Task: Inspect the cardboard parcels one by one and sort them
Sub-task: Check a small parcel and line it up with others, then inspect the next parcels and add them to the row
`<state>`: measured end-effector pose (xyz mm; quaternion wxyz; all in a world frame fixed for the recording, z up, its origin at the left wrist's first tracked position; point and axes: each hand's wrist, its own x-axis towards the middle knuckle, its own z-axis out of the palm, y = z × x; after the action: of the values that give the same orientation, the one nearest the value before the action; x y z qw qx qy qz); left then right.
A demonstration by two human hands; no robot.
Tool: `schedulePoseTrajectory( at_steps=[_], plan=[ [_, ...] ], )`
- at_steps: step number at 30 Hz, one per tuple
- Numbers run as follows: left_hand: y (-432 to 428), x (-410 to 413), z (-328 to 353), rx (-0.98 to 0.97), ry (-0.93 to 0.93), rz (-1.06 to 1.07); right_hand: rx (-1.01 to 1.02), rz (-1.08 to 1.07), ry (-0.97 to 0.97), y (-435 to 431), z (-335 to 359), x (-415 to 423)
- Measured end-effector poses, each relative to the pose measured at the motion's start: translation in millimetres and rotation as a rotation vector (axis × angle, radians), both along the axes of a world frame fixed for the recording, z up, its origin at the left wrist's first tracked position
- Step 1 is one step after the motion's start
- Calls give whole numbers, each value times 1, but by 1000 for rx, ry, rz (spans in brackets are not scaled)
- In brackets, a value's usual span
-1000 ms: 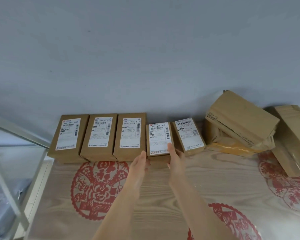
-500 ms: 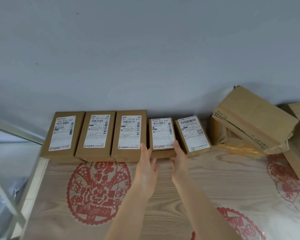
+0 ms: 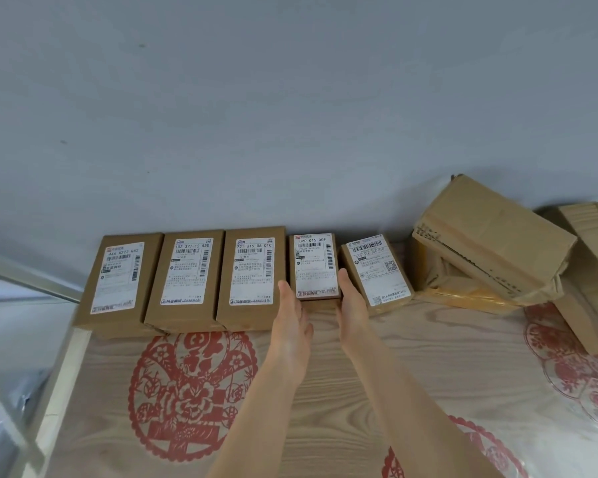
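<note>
Five labelled parcels stand in a row on the tabletop [image 3: 411, 357], backed against the grey wall [image 3: 290, 115]. Both hands reach to the small parcel [image 3: 313, 267], fourth from the left. The left hand [image 3: 290, 319] lies flat along its left side and the right hand [image 3: 351, 305] along its right side. The fingers of both are straight and curl round nothing. Three larger parcels [image 3: 187, 270] sit to the left, and a tilted fifth parcel [image 3: 377, 270] is just beside the right hand. A heap of plain boxes [image 3: 491, 236] lies further right.
</note>
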<state>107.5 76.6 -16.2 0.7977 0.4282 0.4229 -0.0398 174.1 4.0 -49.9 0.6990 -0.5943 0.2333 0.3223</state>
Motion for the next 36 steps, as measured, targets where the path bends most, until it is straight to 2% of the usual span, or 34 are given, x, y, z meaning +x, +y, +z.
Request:
schedulePoseTrajectory(
  at_steps=[7, 16, 24, 30, 36],
  plan=[
    [3, 11, 8, -25, -28, 22, 25, 66, -45, -1, 20, 9],
    [-8, 5, 10, 45, -32, -32, -57, 84, -152, -9, 35, 18],
    [-36, 6, 22, 74, -13, -106, -253, 64, -208, -75, 59, 25],
    [-67, 12, 12, 55, 46, -173, -395, 125, -216, -102, 44, 27],
    [-81, 24, 0, 75, 131, -227, -433, 192, -202, -104, 19, 33]
  ],
)
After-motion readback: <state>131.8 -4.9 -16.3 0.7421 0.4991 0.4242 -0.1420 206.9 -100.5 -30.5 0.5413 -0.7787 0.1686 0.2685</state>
